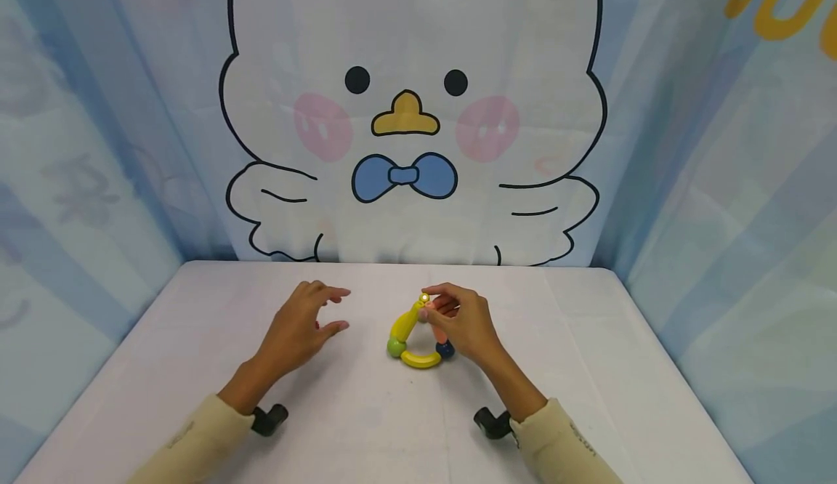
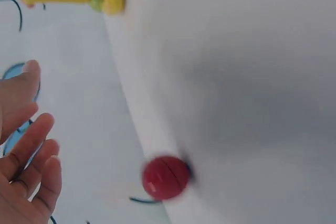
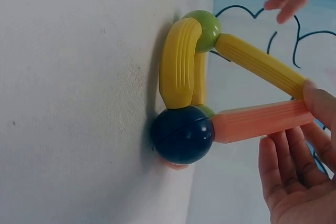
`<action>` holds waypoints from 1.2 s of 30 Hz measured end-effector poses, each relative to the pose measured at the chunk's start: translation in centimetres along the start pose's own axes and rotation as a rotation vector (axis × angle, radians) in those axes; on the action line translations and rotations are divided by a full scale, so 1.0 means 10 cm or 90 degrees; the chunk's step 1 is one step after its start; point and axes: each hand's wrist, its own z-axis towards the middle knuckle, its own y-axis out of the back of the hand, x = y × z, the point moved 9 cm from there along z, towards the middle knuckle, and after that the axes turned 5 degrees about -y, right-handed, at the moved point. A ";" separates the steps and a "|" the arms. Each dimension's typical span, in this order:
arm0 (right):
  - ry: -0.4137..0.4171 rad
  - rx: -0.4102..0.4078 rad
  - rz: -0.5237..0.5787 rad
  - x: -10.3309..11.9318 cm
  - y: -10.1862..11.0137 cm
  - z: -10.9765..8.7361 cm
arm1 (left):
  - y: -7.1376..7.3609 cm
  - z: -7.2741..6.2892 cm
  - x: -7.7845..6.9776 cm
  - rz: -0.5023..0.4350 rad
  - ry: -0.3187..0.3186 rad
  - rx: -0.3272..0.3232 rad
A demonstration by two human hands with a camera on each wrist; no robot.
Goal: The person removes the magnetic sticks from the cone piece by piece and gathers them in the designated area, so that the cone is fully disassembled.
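Observation:
My right hand (image 1: 463,318) pinches the top of a frame of magnetic rods and balls, where a straight yellow rod (image 3: 260,65) and a salmon rod (image 3: 260,121) come together. The frame's base touches the table; in it a curved yellow rod (image 3: 179,64) runs between a light green ball (image 3: 206,29) and a navy ball (image 3: 182,136). More rods and a second green ball show partly behind. Left of the frame my left hand (image 1: 297,324) holds nothing, its thumb and fingers apart. A red ball (image 2: 166,177) lies on the table near it; the left hand hides it in the head view.
The white table (image 1: 556,368) has a printed cloth (image 1: 405,230) with a cartoon bird behind it, and blue-striped cloths at both sides. Dark wrist cameras (image 1: 269,420) sit at the cuffs of the beige sleeves (image 1: 196,444).

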 end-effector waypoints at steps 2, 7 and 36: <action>-0.001 0.000 -0.002 0.00 0.00 0.00 | -0.04 0.07 -0.16 -0.012 -0.014 -0.011; -0.001 0.003 -0.006 0.01 -0.01 0.00 | -0.21 0.22 -0.50 -0.054 -0.046 -0.020; 0.040 -0.023 -0.012 0.04 -0.01 -0.01 | -0.53 0.35 -0.73 -0.116 -0.054 -0.066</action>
